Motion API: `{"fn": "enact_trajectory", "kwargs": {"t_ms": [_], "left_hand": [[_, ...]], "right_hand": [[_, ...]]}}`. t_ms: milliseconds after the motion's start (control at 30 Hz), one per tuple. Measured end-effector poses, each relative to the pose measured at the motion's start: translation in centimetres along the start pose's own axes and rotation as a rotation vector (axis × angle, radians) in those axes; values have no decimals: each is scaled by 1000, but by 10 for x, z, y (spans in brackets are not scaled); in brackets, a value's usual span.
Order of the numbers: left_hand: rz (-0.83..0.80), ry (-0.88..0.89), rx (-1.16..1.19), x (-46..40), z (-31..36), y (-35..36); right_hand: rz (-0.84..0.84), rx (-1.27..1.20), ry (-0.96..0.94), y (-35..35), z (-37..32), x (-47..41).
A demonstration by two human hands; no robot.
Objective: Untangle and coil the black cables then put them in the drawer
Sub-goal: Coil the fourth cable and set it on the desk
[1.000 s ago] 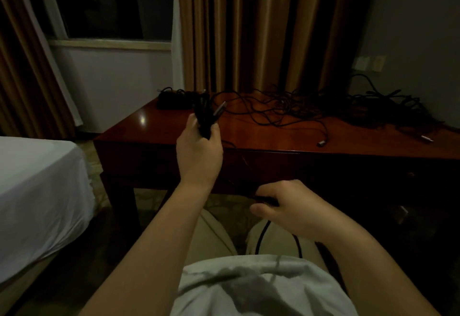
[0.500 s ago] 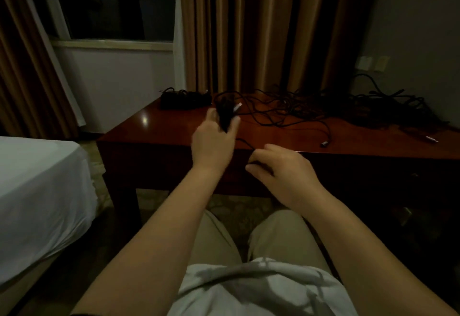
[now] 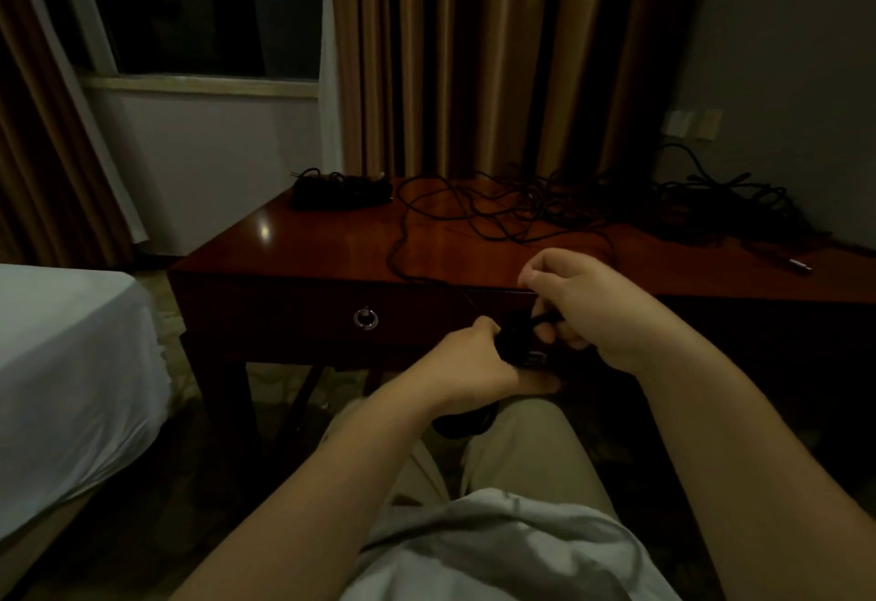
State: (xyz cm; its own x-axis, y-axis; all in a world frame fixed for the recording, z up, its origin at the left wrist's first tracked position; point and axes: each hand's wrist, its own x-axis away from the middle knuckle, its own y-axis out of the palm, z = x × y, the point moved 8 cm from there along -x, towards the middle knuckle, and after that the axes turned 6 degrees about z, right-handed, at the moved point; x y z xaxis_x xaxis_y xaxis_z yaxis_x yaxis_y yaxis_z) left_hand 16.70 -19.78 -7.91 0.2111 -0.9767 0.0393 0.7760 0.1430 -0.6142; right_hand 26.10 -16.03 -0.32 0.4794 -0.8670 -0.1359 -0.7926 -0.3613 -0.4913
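Head camera is looking down at a glossy red-brown wooden desk whose polished top is catching a small glare. Thin black cables are lying in a loose tangle across the upper right of the frame, and a neater dark bundle is sitting at the desk's far left corner. Below the top, the drawer is showing a round metal ring pull and is sitting closed. At centre frame, the left hand is gripping a small coiled cable, fingers wrapped round it. The right hand is pinching a strand of the same cable just beside it, fingers curled. A smooth white bedsheet is filling the left edge.
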Motion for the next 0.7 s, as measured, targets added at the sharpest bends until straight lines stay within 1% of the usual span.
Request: {"fn": "enact_trajectory", "kwargs": {"t_ms": [67,100,167,233,300,367,433,467,500,600,633,667,700], "left_hand": [[11,-8,-32,-2,-1,-1],[5,3,-11,-1,1,-1],[-65,31,172,8,9,-5],[-139,48,441,19,16,-12],[-171,57,680,29,21,-22],[-162,81,833,32,22,-29],[-125,105,909,33,24,-31],[-107,118,927,33,26,-29],[-92,126,931,34,27,-26],[-82,121,883,34,29,-13],[-65,117,860,33,28,-11],[-35,111,840,33,26,-11],[2,104,819,31,24,-11]], "right_hand": [[-16,-45,6,1,2,1],[12,-35,-30,0,1,-1],[150,46,-179,-7,-4,-6],[325,140,-377,-16,-11,-6],[436,145,-537,-19,-10,0],[520,157,-620,-16,-2,8],[576,205,-654,-8,6,16],[590,201,-629,-3,10,16],[589,131,-539,-2,16,13],[515,-303,-143,-6,32,-1],[473,-335,-76,-6,30,-3],[440,-293,-61,-8,25,-5],[403,-171,-73,-9,16,-7]]}}
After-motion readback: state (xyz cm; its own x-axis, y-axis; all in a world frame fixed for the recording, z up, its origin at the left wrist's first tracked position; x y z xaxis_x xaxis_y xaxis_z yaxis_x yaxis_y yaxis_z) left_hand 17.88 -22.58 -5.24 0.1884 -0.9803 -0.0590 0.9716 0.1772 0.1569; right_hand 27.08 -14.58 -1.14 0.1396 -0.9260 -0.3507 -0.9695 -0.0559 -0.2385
